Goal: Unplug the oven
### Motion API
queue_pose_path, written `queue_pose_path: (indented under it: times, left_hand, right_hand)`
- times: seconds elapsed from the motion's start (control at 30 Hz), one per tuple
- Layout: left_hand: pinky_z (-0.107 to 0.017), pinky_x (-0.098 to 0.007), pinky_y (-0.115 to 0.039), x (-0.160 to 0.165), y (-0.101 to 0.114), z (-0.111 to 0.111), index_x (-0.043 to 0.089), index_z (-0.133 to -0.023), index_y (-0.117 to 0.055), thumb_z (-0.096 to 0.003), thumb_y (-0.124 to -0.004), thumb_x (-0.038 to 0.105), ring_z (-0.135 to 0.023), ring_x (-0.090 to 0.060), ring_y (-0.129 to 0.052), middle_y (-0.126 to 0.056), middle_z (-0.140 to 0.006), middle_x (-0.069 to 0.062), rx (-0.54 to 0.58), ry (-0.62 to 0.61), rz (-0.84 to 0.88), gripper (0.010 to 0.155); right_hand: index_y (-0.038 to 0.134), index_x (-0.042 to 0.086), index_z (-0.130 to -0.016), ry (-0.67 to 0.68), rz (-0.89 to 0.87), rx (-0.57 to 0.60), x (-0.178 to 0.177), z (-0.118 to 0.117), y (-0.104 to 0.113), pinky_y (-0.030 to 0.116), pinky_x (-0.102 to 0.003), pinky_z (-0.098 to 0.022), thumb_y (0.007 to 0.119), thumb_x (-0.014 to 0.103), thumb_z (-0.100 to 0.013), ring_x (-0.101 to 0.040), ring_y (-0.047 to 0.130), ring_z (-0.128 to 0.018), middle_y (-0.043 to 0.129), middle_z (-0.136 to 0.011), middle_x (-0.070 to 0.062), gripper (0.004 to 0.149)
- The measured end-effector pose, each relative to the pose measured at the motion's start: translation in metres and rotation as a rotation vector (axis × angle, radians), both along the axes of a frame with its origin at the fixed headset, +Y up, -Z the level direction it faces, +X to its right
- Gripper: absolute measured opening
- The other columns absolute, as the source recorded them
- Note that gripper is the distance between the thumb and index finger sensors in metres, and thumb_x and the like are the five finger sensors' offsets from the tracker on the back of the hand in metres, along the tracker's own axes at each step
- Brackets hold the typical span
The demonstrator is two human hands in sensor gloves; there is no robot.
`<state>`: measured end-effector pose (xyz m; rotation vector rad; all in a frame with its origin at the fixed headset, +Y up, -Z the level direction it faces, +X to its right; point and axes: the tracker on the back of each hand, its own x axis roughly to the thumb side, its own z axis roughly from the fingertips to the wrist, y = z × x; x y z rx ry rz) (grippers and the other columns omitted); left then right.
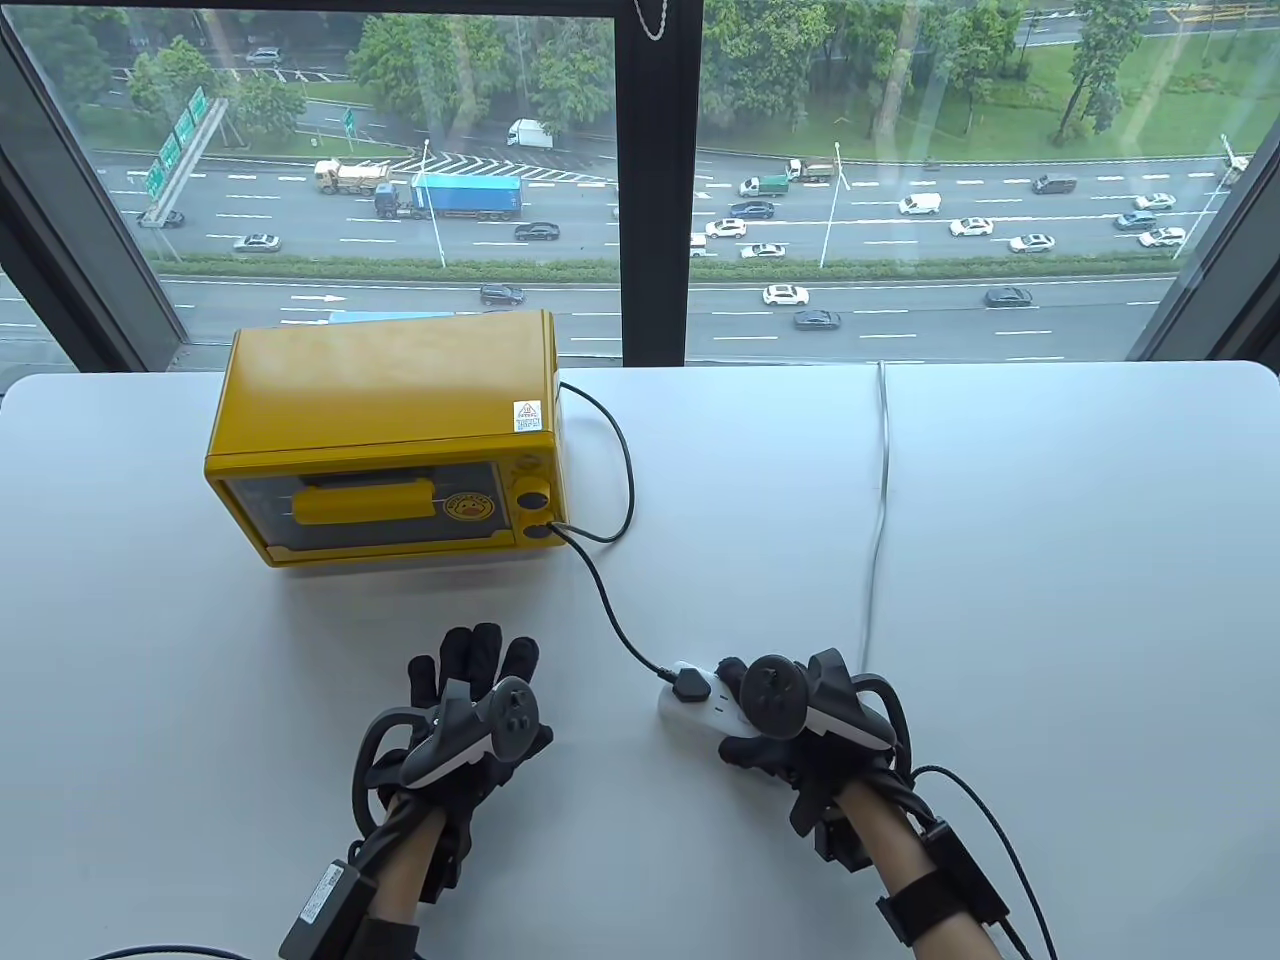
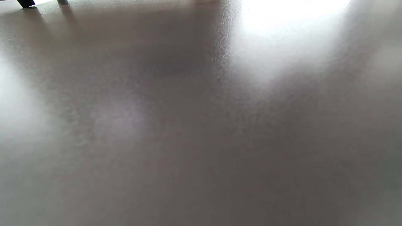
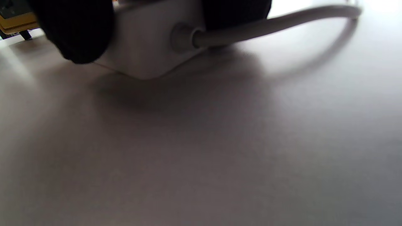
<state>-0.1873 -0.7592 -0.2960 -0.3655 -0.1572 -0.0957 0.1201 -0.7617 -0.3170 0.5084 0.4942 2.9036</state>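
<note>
Table view shows the yellow oven [image 1: 385,435] at the far left of the white table [image 1: 1050,560], with its black cord [image 1: 610,600] looping from the rear right corner, past the front, and running near and right to a black plug [image 1: 690,686]. The plug is seated in the left end of a white power strip [image 1: 700,710], so the oven is judged not yet unplugged. The right hand [image 1: 790,725] rests on top of the power strip, fingers curled down over its right portion; the right wrist view shows 2 gloved fingers [image 3: 78,34] against the strip body [image 3: 147,40], just beside the outlet of its grey supply cable [image 3: 270,22]. The grip appears to steady the strip rather than lift it. The left hand [image 1: 465,710] lies flat on the table, fingers spread, holding nothing, near and left of the plug. The left wrist view shows only bare table surface. Remaining work, as judged: take hold of the plug, then pull it out of the strip while the strip is held down.
</note>
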Motion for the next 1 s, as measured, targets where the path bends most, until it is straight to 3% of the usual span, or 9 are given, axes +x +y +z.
queue_pose_path:
  times: [0.3,0.5,0.6,0.63,0.73,0.9,1.0]
  left_hand:
    - [-0.084,-0.059,-0.015,0.047,0.03,-0.001,0.038,-0.108,0.002,-0.0472,-0.042,0.062,-0.114,-0.034,-0.001,0.004,-0.12,-0.003,0.14,-0.208,0.114,0.078]
    - [-0.084,-0.06,-0.016,0.099,0.035,-0.022,0.042,-0.11,-0.007,-0.0455,-0.047,0.064,-0.115,-0.034,-0.006,-0.002,-0.122,-0.002,0.064,-0.328,0.115,0.079]
    - [-0.085,-0.061,-0.025,0.121,0.029,-0.034,0.045,-0.113,-0.023,-0.045,-0.05,0.063,-0.121,-0.03,-0.034,-0.035,-0.128,0.001,0.026,-0.364,0.051,0.075]
    - [-0.086,-0.062,-0.025,0.127,0.026,-0.037,0.046,-0.113,-0.027,-0.0445,-0.052,0.063,-0.12,-0.033,-0.035,-0.039,-0.127,0.0,0.009,-0.361,0.041,0.075]
    - [-0.085,-0.064,-0.028,0.136,0.022,-0.044,0.05,-0.11,-0.041,-0.0428,-0.057,0.063,-0.116,-0.029,-0.049,-0.055,-0.122,0.002,0.037,-0.36,-0.017,0.07]
    - [-0.082,-0.067,-0.04,0.149,0.024,-0.051,0.05,-0.102,-0.055,-0.0404,-0.064,0.061,-0.099,-0.022,-0.072,-0.075,-0.097,0.004,0.122,-0.364,-0.055,0.063]
    - [-0.08,-0.057,-0.05,0.155,0.027,-0.054,0.048,-0.101,-0.057,-0.0414,-0.065,0.059,-0.094,-0.024,-0.076,-0.078,-0.094,0.002,0.077,-0.375,-0.095,0.061]
  right_hand:
    - [0.036,0.027,-0.113,-0.015,-0.041,-0.079,0.005,-0.006,-0.001,0.065,-0.04,-0.069,0.08,0.052,-0.049,-0.032,0.061,-0.088,0.054,-0.109,-0.015,0.082]
    - [0.036,0.028,-0.112,-0.014,-0.059,-0.099,0.007,-0.008,-0.001,0.065,-0.039,-0.068,0.08,0.054,-0.048,-0.031,0.061,-0.088,0.054,-0.109,-0.014,0.082]
    - [0.036,0.027,-0.112,-0.009,-0.057,-0.069,0.007,-0.006,-0.002,0.065,-0.039,-0.068,0.079,0.054,-0.048,-0.031,0.061,-0.087,0.054,-0.108,-0.014,0.082]
    - [0.036,0.027,-0.112,-0.006,-0.058,-0.063,0.007,-0.006,-0.002,0.065,-0.039,-0.068,0.079,0.055,-0.048,-0.031,0.062,-0.087,0.055,-0.108,-0.014,0.082]
    - [0.037,0.027,-0.112,-0.013,-0.071,-0.071,0.007,-0.006,-0.002,0.065,-0.039,-0.067,0.079,0.055,-0.048,-0.031,0.062,-0.086,0.055,-0.108,-0.014,0.082]
    - [0.037,0.027,-0.112,-0.012,-0.061,-0.071,0.006,-0.006,-0.002,0.065,-0.039,-0.066,0.081,0.054,-0.048,-0.032,0.061,-0.086,0.055,-0.107,-0.015,0.082]
    - [0.039,0.028,-0.112,-0.01,-0.084,-0.072,0.008,-0.008,-0.004,0.067,-0.037,-0.064,0.082,0.055,-0.048,-0.031,0.062,-0.084,0.055,-0.106,-0.014,0.081]
